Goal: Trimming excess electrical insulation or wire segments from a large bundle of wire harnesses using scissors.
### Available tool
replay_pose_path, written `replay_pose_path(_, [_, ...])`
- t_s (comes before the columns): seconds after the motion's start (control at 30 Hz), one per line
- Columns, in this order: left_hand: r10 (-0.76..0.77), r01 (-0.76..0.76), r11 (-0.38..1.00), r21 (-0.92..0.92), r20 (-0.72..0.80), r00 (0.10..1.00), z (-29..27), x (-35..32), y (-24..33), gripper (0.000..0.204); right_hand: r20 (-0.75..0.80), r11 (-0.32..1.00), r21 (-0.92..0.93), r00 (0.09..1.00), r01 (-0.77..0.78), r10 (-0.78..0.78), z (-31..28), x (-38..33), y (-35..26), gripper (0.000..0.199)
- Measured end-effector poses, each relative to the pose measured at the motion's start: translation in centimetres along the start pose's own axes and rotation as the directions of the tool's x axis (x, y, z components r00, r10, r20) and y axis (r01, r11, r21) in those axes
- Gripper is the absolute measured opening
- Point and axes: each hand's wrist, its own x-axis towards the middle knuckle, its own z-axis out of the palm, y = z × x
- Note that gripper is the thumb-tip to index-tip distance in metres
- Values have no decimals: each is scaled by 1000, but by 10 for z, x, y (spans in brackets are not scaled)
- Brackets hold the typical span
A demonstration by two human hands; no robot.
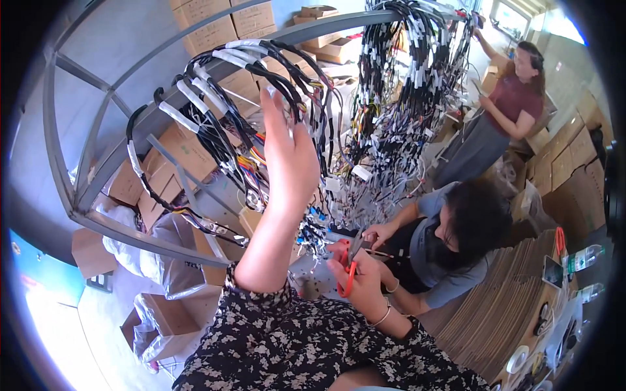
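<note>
My left hand [287, 153] is raised high, its fingers closed around a bundle of black wire harnesses [228, 98] with white tape bands that hang over a grey metal rack bar [195, 85]. Lower down, my right hand [358, 277] grips a pair of orange-handled scissors [347, 264], blades pointing up toward the dangling coloured connectors [310, 228]. A second thick cluster of harnesses [404, 91] hangs farther right on the same rack.
A seated person in a grey shirt [450, 251] works right beside my scissors hand. Another person in a maroon top [512, 104] stands at the back right. Cardboard boxes [215, 26] are stacked behind the rack; flattened cardboard sheets [502, 306] lie at the right.
</note>
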Motion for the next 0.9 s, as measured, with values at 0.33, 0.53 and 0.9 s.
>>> replay_pose_path(0.33, [-165, 164, 986, -12, -108, 980, -18, -26, 32, 40, 25, 996, -88, 999, 34, -32, -10, -3, -3, 20])
replay_pose_path(0.53, [-187, 188, 982, 2, -103, 977, -33, -30, 33, 39, -29, 971, -123, 977, 206, -211, 0, 5, 8, 16])
replay_pose_path(0.9, [-328, 322, 944, -64, -125, 936, -36, -13, 49, 17, 20, 999, 1, 999, 49, -49, 13, 16, -8, 14])
